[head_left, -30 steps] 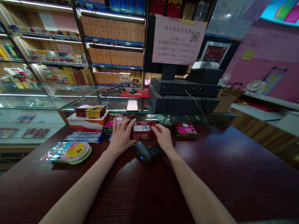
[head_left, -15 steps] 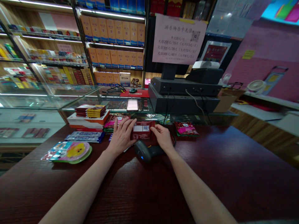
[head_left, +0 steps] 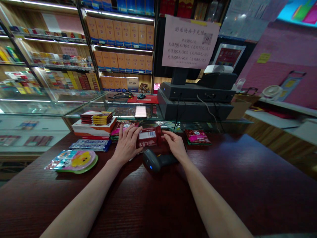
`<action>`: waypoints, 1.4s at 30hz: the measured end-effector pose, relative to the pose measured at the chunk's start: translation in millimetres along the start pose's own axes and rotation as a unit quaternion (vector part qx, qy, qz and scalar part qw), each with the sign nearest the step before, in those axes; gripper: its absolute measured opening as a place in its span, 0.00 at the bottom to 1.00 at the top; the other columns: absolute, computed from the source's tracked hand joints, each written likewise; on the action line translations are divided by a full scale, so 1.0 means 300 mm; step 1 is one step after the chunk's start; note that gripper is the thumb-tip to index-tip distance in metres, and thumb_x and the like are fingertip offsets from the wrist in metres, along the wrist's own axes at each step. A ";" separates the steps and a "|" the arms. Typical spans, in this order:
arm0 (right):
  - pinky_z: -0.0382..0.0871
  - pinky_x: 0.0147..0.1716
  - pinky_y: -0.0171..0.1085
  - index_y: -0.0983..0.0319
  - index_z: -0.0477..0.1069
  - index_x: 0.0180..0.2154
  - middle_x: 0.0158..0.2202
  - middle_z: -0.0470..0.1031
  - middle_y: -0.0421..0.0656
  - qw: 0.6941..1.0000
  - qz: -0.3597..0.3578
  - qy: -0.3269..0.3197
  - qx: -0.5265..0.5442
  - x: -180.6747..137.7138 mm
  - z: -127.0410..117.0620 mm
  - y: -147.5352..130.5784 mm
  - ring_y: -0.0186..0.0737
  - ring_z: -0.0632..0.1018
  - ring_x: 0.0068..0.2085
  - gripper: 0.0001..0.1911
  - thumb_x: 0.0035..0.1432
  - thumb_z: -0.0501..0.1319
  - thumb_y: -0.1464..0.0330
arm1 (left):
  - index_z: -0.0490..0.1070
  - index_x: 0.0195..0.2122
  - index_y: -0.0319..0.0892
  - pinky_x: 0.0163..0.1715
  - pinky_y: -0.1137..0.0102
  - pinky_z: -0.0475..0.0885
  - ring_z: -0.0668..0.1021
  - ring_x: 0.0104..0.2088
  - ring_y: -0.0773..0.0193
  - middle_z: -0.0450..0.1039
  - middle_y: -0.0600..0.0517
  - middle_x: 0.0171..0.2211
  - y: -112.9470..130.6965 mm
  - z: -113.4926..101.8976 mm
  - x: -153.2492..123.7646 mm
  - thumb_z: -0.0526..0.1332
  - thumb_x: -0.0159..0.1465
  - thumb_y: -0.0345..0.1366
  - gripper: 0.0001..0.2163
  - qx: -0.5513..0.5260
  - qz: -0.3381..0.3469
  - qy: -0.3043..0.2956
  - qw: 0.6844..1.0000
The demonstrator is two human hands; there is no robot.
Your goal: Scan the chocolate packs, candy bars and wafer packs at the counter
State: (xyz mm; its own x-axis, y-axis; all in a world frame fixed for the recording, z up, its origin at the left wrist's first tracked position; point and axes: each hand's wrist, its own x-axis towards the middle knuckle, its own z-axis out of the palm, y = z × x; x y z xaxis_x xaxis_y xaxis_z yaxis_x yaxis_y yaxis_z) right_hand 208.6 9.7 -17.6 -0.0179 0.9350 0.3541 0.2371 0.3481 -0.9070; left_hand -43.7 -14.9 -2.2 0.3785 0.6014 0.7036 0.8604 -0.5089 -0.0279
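One red packet point(head_left: 148, 137) is held over the dark surface point(head_left: 235, 185): the left hand point(head_left: 126, 144) curls around its left end and the right hand point(head_left: 175, 145) pinches its right end. One black scanner point(head_left: 154, 161) lies just beside the right hand. One pink packet point(head_left: 197, 137) lies to the right, and one blue packet point(head_left: 90, 145) and one round toy card point(head_left: 74, 161) lie to the left.

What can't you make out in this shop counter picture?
Head view only:
- Red packet: left end covered by the left hand; print too small to read.
- Scanner: handle end hidden under the right hand.
- Pale rectangle on the glass counter: blurred out.
- Monitor: mostly covered by the pink notice.
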 end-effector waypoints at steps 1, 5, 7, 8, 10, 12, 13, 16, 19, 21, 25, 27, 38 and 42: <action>0.76 0.48 0.44 0.59 0.76 0.51 0.40 0.85 0.45 1.000 0.003 -0.006 -0.002 -0.002 -0.008 -0.003 0.45 0.84 0.43 0.18 0.63 0.59 0.60 | 0.53 0.69 0.44 0.70 0.38 0.41 0.64 0.66 0.43 0.67 0.41 0.59 -0.002 0.000 -0.001 0.70 0.56 0.39 0.42 -0.003 -0.005 0.001 1.000; 0.74 0.52 0.46 0.58 0.75 0.52 0.42 0.85 0.44 0.999 -0.008 -0.023 -0.044 -0.009 -0.052 -0.018 0.45 0.83 0.47 0.18 0.62 0.61 0.61 | 0.53 0.69 0.45 0.70 0.38 0.41 0.64 0.66 0.42 0.66 0.41 0.60 -0.010 0.002 -0.005 0.70 0.56 0.39 0.41 -0.015 -0.011 0.005 1.000; 0.72 0.53 0.46 0.58 0.74 0.53 0.43 0.84 0.44 0.997 -0.018 -0.036 -0.062 -0.008 -0.079 -0.020 0.45 0.83 0.48 0.18 0.62 0.61 0.61 | 0.52 0.69 0.44 0.70 0.38 0.41 0.64 0.66 0.43 0.66 0.40 0.61 -0.015 0.002 -0.007 0.70 0.57 0.39 0.42 -0.010 -0.008 0.008 1.000; 0.72 0.54 0.46 0.58 0.74 0.54 0.43 0.84 0.44 0.997 -0.021 -0.046 -0.064 -0.007 -0.093 -0.019 0.45 0.83 0.48 0.19 0.62 0.61 0.61 | 0.51 0.70 0.44 0.70 0.38 0.41 0.64 0.66 0.43 0.66 0.40 0.61 -0.018 0.001 -0.007 0.70 0.57 0.40 0.42 -0.004 -0.008 0.009 1.000; 0.71 0.54 0.46 0.59 0.73 0.54 0.43 0.84 0.44 0.996 -0.023 -0.062 -0.065 -0.003 -0.117 -0.012 0.44 0.82 0.48 0.19 0.63 0.61 0.61 | 0.51 0.70 0.44 0.70 0.38 0.41 0.64 0.65 0.43 0.66 0.40 0.61 -0.023 0.000 -0.008 0.70 0.57 0.40 0.42 0.010 -0.008 0.012 1.000; 0.71 0.54 0.46 0.58 0.73 0.54 0.43 0.84 0.44 0.995 -0.026 -0.072 -0.071 0.002 -0.134 -0.002 0.44 0.82 0.48 0.20 0.63 0.61 0.61 | 0.50 0.70 0.43 0.70 0.38 0.41 0.65 0.65 0.43 0.66 0.39 0.61 -0.028 -0.001 -0.009 0.70 0.57 0.41 0.43 0.019 -0.008 0.014 1.000; 0.71 0.54 0.46 0.58 0.73 0.54 0.43 0.84 0.44 0.994 -0.029 -0.076 -0.079 0.003 -0.138 0.003 0.44 0.82 0.48 0.20 0.63 0.61 0.61 | 0.51 0.70 0.43 0.70 0.38 0.41 0.65 0.65 0.43 0.66 0.39 0.61 -0.029 -0.002 -0.010 0.70 0.57 0.41 0.43 0.020 -0.008 0.014 1.000; 0.70 0.53 0.46 0.57 0.73 0.55 0.45 0.83 0.44 0.989 -0.036 -0.101 -0.103 0.003 -0.139 0.003 0.44 0.82 0.48 0.20 0.63 0.61 0.60 | 0.50 0.70 0.44 0.70 0.38 0.41 0.65 0.65 0.43 0.66 0.39 0.61 -0.033 -0.006 -0.013 0.70 0.57 0.40 0.42 0.020 -0.007 0.011 1.000; 0.69 0.54 0.47 0.55 0.71 0.59 0.49 0.82 0.43 0.978 -0.044 -0.161 -0.127 -0.009 -0.139 -0.019 0.45 0.80 0.50 0.23 0.63 0.62 0.60 | 0.50 0.70 0.44 0.70 0.38 0.42 0.65 0.65 0.43 0.65 0.40 0.61 -0.035 -0.009 -0.017 0.70 0.57 0.40 0.42 0.023 -0.008 0.009 1.000; 0.65 0.58 0.49 0.53 0.67 0.62 0.53 0.80 0.43 0.962 -0.054 -0.216 -0.156 -0.021 -0.147 -0.041 0.47 0.78 0.54 0.28 0.61 0.64 0.58 | 0.50 0.70 0.43 0.70 0.39 0.42 0.65 0.65 0.43 0.65 0.39 0.61 -0.038 -0.011 -0.018 0.70 0.57 0.40 0.43 0.029 -0.010 0.008 1.000; 0.57 0.62 0.53 0.50 0.58 0.68 0.59 0.75 0.44 0.922 -0.050 -0.315 -0.222 -0.053 -0.173 -0.076 0.53 0.72 0.60 0.46 0.51 0.72 0.51 | 0.50 0.70 0.41 0.70 0.39 0.42 0.65 0.65 0.43 0.65 0.39 0.61 -0.043 -0.012 -0.018 0.70 0.57 0.41 0.43 0.037 -0.010 0.010 0.999; 0.57 0.61 0.52 0.50 0.57 0.69 0.58 0.75 0.44 0.905 -0.050 -0.339 -0.251 -0.071 -0.180 -0.084 0.54 0.72 0.59 0.52 0.47 0.74 0.50 | 0.50 0.70 0.42 0.70 0.39 0.42 0.65 0.65 0.43 0.65 0.39 0.61 -0.043 -0.013 -0.018 0.70 0.58 0.41 0.42 0.037 -0.009 0.009 0.999; 0.59 0.57 0.46 0.54 0.63 0.65 0.52 0.76 0.44 0.880 -0.112 -0.337 -0.314 -0.124 -0.139 -0.080 0.49 0.74 0.52 0.45 0.48 0.75 0.59 | 0.51 0.70 0.41 0.70 0.39 0.43 0.65 0.65 0.43 0.65 0.39 0.61 -0.040 -0.012 -0.019 0.69 0.58 0.40 0.41 0.044 -0.005 0.003 0.999; 0.59 0.56 0.47 0.54 0.65 0.64 0.51 0.77 0.45 0.880 -0.127 -0.329 -0.318 -0.134 -0.138 -0.084 0.49 0.74 0.51 0.38 0.53 0.73 0.59 | 0.51 0.70 0.42 0.70 0.40 0.42 0.64 0.65 0.43 0.65 0.39 0.62 -0.040 -0.005 -0.020 0.68 0.59 0.40 0.41 0.049 -0.003 0.000 0.999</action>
State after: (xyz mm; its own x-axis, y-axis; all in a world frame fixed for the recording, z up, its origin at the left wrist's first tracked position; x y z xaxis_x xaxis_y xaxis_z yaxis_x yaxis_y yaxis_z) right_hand 243.4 -39.3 0.5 -0.6572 0.7426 0.1291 0.6368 0.6386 -0.4321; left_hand -56.8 -13.3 -5.0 0.3724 0.6040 0.7046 0.8920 -0.4426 -0.0920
